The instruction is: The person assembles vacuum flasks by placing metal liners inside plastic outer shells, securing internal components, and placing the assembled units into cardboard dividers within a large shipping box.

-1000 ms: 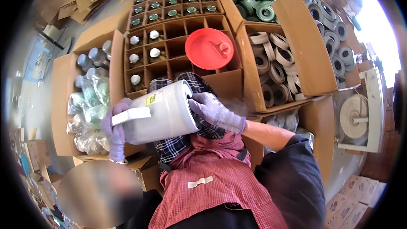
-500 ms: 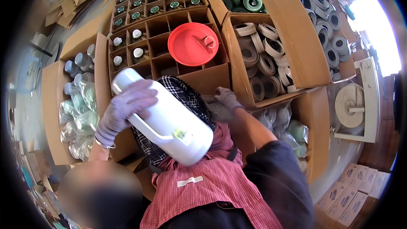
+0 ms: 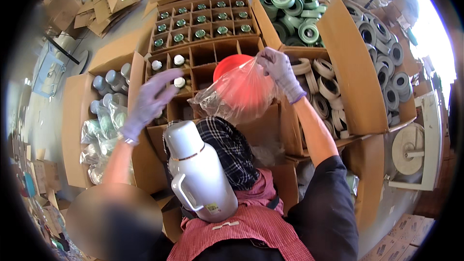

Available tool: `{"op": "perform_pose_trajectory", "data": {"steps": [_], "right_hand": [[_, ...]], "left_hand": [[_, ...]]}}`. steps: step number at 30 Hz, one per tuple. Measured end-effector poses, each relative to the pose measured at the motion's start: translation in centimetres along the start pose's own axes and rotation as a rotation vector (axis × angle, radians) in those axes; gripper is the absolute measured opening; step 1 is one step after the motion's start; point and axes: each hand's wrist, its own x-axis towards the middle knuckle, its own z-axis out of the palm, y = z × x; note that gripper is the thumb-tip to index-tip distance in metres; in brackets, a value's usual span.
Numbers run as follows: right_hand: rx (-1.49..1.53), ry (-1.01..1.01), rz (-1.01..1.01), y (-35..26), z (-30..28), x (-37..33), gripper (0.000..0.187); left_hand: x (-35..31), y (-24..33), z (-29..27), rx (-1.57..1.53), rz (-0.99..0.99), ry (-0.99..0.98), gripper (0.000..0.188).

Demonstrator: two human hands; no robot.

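Note:
A pale, glossy thermos flask with a side handle rests on my lap, against the plaid cloth and red checked apron. My right hand, in a light purple glove, pinches the top of a clear plastic bag. The bag hangs in front of a red round plastic lid or dish, partly covering it. My left hand, gloved too and a little blurred, is raised with fingers apart, holding nothing. It hovers beside white-capped bottles in the divided carton.
A divided carton ahead holds several glass-topped items. At left stands a box of grey-capped flasks and bagged pieces. At right are boxes of pale rings and green rings. A white machine with a disc stands far right.
My left hand has let go of the flask, which now rests on my lap. My right hand has risen from beside the carton, lifting a clear plastic bag.

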Motion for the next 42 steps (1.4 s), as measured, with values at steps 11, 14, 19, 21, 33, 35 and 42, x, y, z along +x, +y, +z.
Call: {"op": "perform_pose_trajectory", "data": {"steps": [11,14,19,21,33,35,42], "right_hand": [[-0.736,0.378,-0.411,-4.3,-0.2,10.6,0.034],[-0.696,0.279,-0.28,-4.2,4.9,6.1,0.063],[-0.642,0.105,-0.073,1.4,15.8,-1.1,0.05],[-0.702,0.222,-0.042,6.6,16.3,0.0,0.026],[-0.37,0.134,-0.587,-6.2,8.3,-17.3,0.017],[-0.214,-0.009,-0.636,-4.1,8.4,-20.7,0.021],[-0.45,-0.249,-0.659,-1.5,7.8,-28.0,0.021]], "left_hand": [[12.6,-13.5,6.9,-0.551,-0.21,-0.025,0.036],[12.7,-12.7,8.7,-0.673,-0.222,0.229,0.014],[11.9,-7.6,8.3,-0.172,-0.167,0.331,0.025],[10.6,-5.4,6.2,0.13,-0.131,0.302,0.03],[-12.7,3.8,-0.4,-0.682,-0.508,-0.449,0.02],[-15.0,5.2,2.1,-0.728,-0.542,-0.467,0.018],[-18.8,4.5,6.0,-0.262,-0.443,-0.899,0.029]]}}
